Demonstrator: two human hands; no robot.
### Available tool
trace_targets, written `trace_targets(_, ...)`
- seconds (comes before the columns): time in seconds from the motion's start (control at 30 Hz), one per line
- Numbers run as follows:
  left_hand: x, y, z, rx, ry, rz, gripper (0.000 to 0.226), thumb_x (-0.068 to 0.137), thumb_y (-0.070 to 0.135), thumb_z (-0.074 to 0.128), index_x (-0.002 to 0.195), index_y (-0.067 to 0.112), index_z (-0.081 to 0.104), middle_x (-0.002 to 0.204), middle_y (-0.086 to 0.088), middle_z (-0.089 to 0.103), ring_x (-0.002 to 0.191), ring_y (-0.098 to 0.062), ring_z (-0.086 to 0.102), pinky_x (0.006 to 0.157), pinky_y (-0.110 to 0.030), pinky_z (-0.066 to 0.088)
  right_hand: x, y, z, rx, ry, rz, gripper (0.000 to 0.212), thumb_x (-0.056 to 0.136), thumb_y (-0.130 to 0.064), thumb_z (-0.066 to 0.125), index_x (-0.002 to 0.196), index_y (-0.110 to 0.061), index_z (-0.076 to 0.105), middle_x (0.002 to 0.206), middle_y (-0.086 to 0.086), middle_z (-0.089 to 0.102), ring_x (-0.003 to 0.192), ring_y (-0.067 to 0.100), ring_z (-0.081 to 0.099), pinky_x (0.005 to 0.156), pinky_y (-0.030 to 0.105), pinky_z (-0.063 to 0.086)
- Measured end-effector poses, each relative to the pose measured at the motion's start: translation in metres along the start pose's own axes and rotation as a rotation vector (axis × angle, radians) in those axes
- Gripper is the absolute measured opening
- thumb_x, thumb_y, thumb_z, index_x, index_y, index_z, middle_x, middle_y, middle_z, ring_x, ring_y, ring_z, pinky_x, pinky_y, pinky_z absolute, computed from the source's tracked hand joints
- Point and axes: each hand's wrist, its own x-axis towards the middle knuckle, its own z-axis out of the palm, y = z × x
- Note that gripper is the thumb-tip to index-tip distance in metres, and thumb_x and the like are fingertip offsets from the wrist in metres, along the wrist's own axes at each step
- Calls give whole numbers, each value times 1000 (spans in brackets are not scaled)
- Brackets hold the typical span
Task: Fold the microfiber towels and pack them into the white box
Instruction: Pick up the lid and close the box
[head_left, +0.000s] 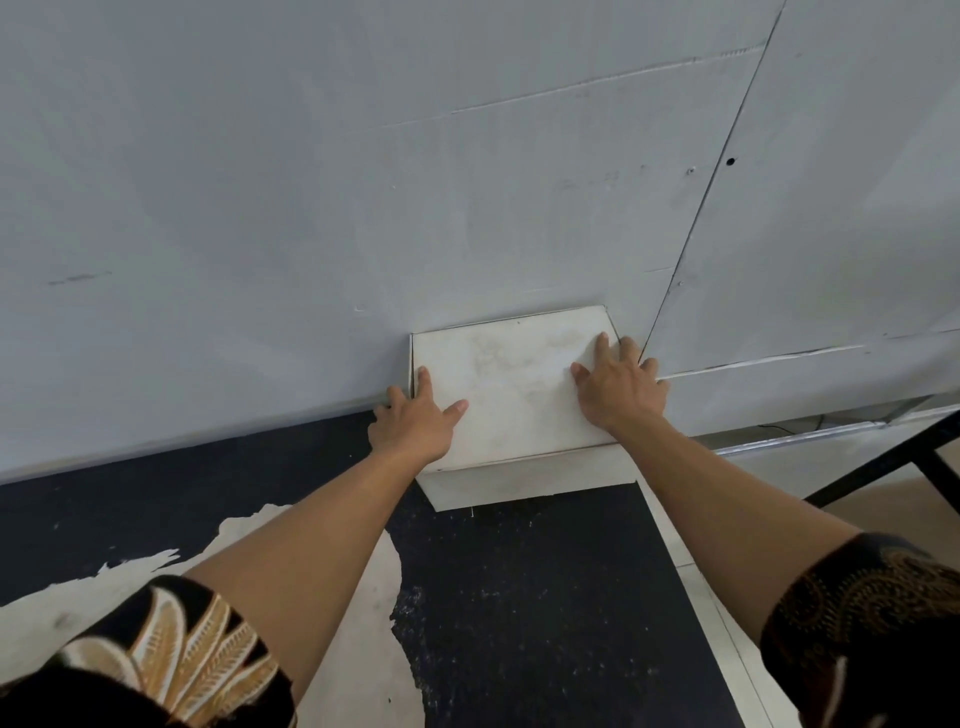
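Soft, even, fairly bright light, without glare. A faint shadow lies beneath the white box (514, 384). The wall seam (712, 176) bows with wide-angle distortion; the sleeves (171, 649) in the bottom corners look slightly blurred.

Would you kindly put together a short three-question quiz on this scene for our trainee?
1. True or false: the box stands open.
2. What does the right hand press on? A the lid; B a towel; C nothing.
3. Fill in: the box stands against the grey ____.

Key: 1 false, the lid is on. 2 A. 3 wall.
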Motion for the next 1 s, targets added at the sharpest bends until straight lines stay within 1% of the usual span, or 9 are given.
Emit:
trace_targets(0.07,1,0,-1,29,-11,-1,83,92,74,24,157,31,-4,149,-16,27,132,-38,37,98,-48,41,4,1,-1,10,-21,3,64,101,-55,28,155,-25,12,154,4,22,129,36,35,99,49,36)
trace_targets(0.17,1,0,-4,30,-26,-4,83,92,74,25,157,31,-5,150,-15,27,134,-38,36,100,-48,40,4,0,-1,64,-45,5,63,102,-52,28,155,-23,11,152,5,21,126,38,38,92,47,41)
trace_targets(0.23,-1,-1,-3,30,-26,5,82,93,72,25,157,30,-5,152,-16,25,135,-39,35,101,-49,40,0,-1,0,74,-47,8,62,102,-51,28,155,-22,11,153,5,20,126,38,38,92,48,42)
trace_targets(0.33,-7,-4,2,25,-22,14,79,94,71,22,156,32,-7,153,-16,25,135,-39,35,101,-50,41,-6,1,8,90,-1,-7,60,103,-49,23,155,-24,8,157,2,11,125,39,38,91,48,42)
trace_targets(0.43,-10,-4,4,14,-29,16,76,95,69,20,156,33,-9,154,-16,24,134,-38,34,101,-49,41,-10,5,12,99,27,-36,60,102,-50,18,155,-25,6,161,1,3,128,40,36,93,48,41)
trace_targets(0.6,-14,-5,7,7,-37,21,74,96,67,15,155,34,-14,157,-16,21,137,-40,32,101,-49,39,-10,5,15,93,42,-40,61,101,-52,16,156,-26,5,163,0,2,131,40,34,95,50,41)
trace_targets(0.77,-15,-6,7,-37,-73,14,72,96,68,13,153,36,-20,161,-17,10,143,-42,23,108,-52,32,-10,5,14,88,27,-28,62,102,-52,16,156,-26,3,164,1,0,133,41,33,99,51,40)
trace_targets(0.9,-24,-11,9,-83,-127,22,72,97,66,15,150,37,-25,163,-19,4,145,-42,19,112,-54,27,-10,4,9,86,-10,-8,63,102,-53,18,156,-28,0,164,1,-4,135,40,30,102,51,36)
trace_targets(1.0,-31,-20,7,-70,-148,48,74,97,66,19,150,38,-25,163,-19,2,146,-42,18,112,-53,28,-17,-4,2,68,-63,33,63,101,-53,23,156,-30,1,163,8,-5,139,40,23,106,53,31)
